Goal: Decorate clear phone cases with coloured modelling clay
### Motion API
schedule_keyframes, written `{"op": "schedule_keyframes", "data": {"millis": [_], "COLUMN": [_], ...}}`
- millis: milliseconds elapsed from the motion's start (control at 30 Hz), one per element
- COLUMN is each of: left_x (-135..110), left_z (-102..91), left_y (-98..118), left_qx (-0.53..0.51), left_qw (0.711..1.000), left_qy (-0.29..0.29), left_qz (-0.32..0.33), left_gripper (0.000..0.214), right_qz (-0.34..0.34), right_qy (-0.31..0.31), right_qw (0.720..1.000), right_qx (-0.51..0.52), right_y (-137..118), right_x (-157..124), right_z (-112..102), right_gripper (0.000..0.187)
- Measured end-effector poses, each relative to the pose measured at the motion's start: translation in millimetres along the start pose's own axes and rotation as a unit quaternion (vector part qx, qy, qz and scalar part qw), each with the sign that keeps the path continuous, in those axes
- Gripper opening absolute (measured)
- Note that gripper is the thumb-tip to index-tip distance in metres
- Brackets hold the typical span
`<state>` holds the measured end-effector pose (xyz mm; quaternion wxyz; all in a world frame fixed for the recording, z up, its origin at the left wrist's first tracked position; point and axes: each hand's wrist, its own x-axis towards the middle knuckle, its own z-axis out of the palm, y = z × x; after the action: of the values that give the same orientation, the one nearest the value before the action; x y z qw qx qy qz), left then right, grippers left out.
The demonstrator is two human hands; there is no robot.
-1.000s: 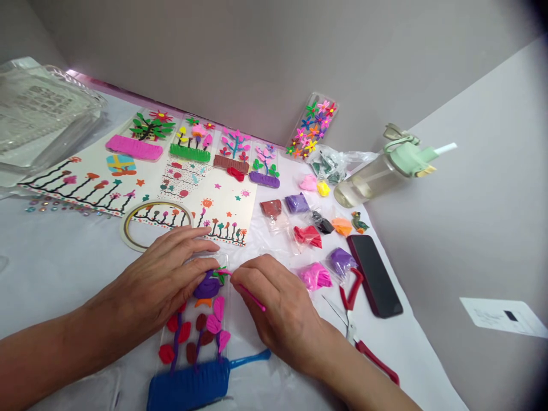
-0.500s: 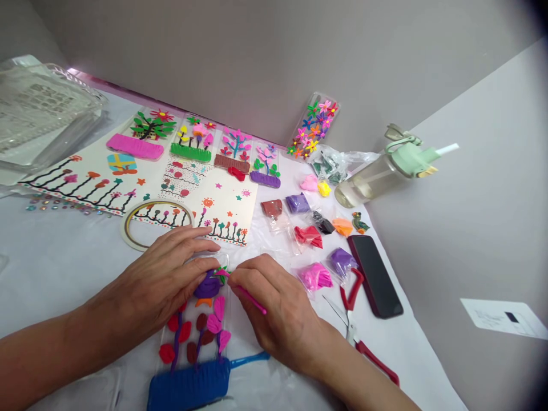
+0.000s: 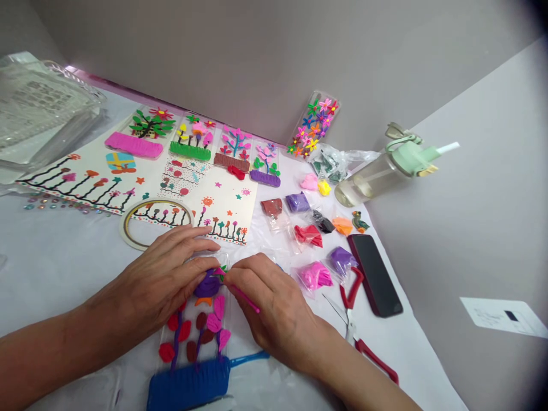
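Note:
Below my hands lies a clear plastic case (image 3: 228, 331) decorated with modelling clay. It bears a blue clay base (image 3: 188, 383), purple stems with red, brown and pink petals, and a purple clay shape (image 3: 207, 286) near the top. My left hand (image 3: 171, 273) lies over the upper left of the case, fingers stretched out, its fingertips at the purple shape. Pinched in my right hand (image 3: 272, 308) is a thin pink modelling tool (image 3: 247, 299). Its tip meets the purple shape beside a small green clay piece (image 3: 222, 269); the exact contact is too small to make out.
Bagged clay lumps, such as a pink one (image 3: 315, 276), lie to the right near scissors (image 3: 351, 325) and a phone (image 3: 377, 276). A tape roll (image 3: 124, 225) sits on a drawn sheet (image 3: 240, 200). Behind are several decorated panels (image 3: 190, 150) and a bottle (image 3: 363, 177).
My right hand and the pink modelling tool have shifted slightly to the left, toward the purple clay shape. My left hand stays in place.

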<state>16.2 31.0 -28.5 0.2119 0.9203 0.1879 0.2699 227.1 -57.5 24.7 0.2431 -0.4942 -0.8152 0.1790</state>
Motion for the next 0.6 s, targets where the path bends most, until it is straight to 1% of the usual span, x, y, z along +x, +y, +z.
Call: {"op": "schedule_keyframes", "data": {"millis": [167,333,433,600], "left_x": [-1.4,-1.9,-1.8,-1.8], "left_z": [0.0,-0.1,-0.4,-1.6], "left_y": [-2.9,-0.4,0.3,-2.3], "left_qx": [0.020,0.004,-0.001,0.008], "left_qw": [1.000,1.000,1.000,1.000], "left_qy": [-0.009,0.004,0.005,-0.005], "left_qz": [0.017,0.000,-0.006,0.011], "left_gripper": [0.031,0.031,0.032,0.030], "right_qz": [-0.007,-0.008,-0.010,-0.017], "right_qy": [-0.015,-0.052,-0.046,-0.004], "right_qw": [1.000,0.999,0.999,1.000], "right_qx": [-0.001,0.005,0.011,0.021], "right_y": [0.7,0.0,-0.3,0.9], "right_x": [0.5,1.6,1.0,-0.9], "right_z": [-0.4,-4.8,-6.1,-5.5], "right_gripper": [0.025,0.027,0.027,0.029]}}
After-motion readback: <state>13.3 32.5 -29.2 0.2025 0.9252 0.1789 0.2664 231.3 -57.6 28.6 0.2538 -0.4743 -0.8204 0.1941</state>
